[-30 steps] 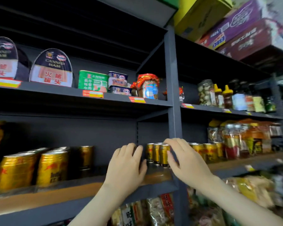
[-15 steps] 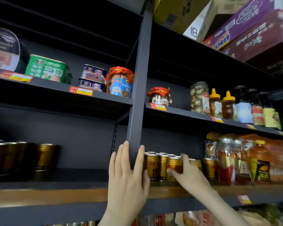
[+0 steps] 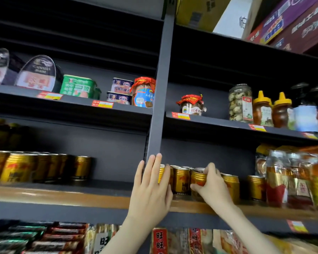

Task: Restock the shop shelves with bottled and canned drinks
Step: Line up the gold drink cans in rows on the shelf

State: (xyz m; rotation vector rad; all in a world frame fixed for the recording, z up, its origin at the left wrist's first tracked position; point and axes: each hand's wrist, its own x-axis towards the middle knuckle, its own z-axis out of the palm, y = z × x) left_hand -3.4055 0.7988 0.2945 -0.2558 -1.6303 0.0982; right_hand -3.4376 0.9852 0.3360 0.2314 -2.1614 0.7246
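Gold drink cans stand in a row (image 3: 181, 180) on the wood-edged middle shelf (image 3: 62, 196), right of the grey upright post (image 3: 157, 116). My right hand (image 3: 212, 187) grips one gold can (image 3: 197, 177) from the front, thumb low on its left side and fingers over its top. My left hand (image 3: 151, 187) is raised with straight fingers against the post and the leftmost can. More gold cans (image 3: 35, 166) stand at the far left of the same shelf.
Tinned ham and meat tins (image 3: 77, 87) and red-capped jars (image 3: 191, 105) fill the shelf above, with bottles (image 3: 262, 109) to the right. Clear jars (image 3: 290, 178) crowd the middle shelf's right end. Snack packets (image 3: 160, 241) lie below. Cardboard boxes (image 3: 292, 22) sit on top.
The view has shifted back left and tilted up. My right hand has curled round a gold can's top and side. My left hand has stayed flat against the post.
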